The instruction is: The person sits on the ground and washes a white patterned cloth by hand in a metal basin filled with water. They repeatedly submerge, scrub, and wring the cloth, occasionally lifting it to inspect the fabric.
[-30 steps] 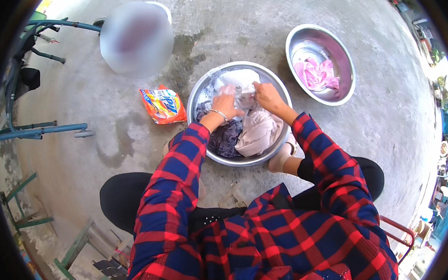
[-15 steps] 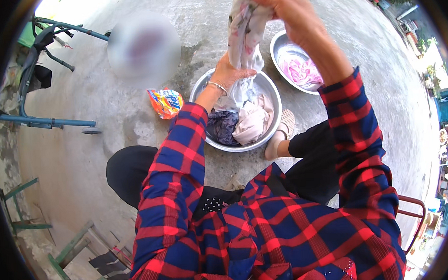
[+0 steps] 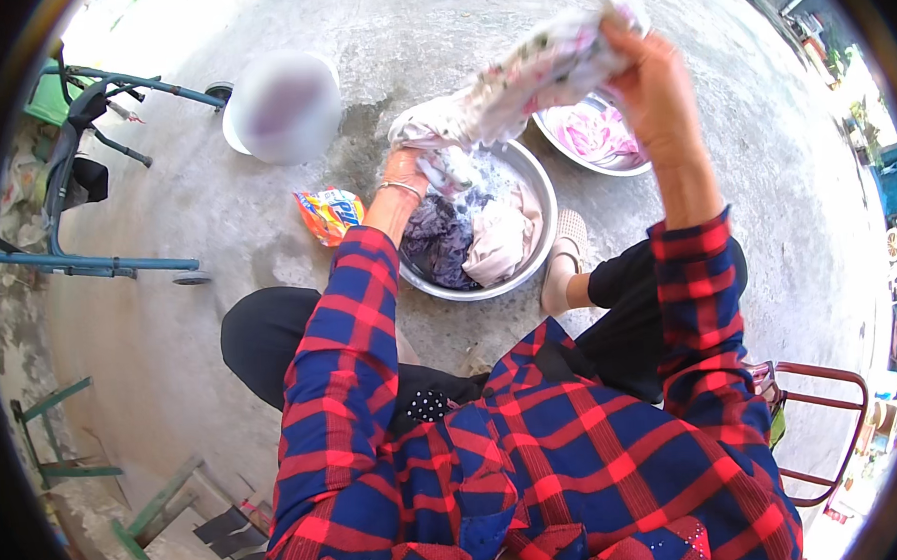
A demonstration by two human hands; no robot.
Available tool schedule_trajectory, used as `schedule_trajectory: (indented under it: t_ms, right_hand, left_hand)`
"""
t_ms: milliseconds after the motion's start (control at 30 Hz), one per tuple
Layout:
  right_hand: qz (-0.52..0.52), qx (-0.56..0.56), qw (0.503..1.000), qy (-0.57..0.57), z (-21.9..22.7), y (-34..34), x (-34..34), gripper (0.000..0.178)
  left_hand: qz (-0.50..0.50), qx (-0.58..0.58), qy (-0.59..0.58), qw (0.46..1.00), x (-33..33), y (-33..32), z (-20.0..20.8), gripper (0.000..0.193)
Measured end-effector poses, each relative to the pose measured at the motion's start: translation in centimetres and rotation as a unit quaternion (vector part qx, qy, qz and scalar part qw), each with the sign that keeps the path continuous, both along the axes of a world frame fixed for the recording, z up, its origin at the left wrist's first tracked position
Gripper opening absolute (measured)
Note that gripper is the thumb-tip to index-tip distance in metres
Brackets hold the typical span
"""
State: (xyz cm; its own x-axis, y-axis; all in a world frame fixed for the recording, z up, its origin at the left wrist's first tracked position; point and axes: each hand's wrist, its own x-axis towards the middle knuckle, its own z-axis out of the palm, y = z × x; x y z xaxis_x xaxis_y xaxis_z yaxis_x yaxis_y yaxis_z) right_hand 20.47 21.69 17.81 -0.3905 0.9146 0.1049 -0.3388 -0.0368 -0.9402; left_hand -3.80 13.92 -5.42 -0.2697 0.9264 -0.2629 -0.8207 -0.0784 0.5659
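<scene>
A wet white cloth with a floral print is stretched between my two hands above a metal basin. My left hand, with a bracelet at the wrist, is closed on its lower end at the basin's left side. Higher up and to the right, my right hand grips the other end, slightly blurred. In the metal basin lie a dark patterned garment and a pale pink garment, with suds around them.
A second basin holds pink-and-white cloth. An orange detergent bag lies left of the near basin. Farther left are a white bucket and a blue-framed walker. My sandalled foot is beside the basin.
My right hand has swung right and a little lower, pulling the cloth from nearly upright to a long slant. My left hand has shifted left and slightly down.
</scene>
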Motion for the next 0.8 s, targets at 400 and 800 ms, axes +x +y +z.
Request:
schedule_trajectory:
  t_ms: [400, 800]
  right_hand:
    - [0.109, -0.318, 0.939, -0.074, -23.3, -3.7, -1.3, 0.048]
    - [0.263, -0.639, 0.682, 0.239, -23.0, -4.4, -3.7, 0.083]
  left_hand:
    - [-0.059, 0.096, -0.013, 0.994, 0.8, -1.6, 5.4, 0.026]
    - [-0.096, 0.098, -0.055, 0.989, 2.8, -6.2, 10.0, 0.030]
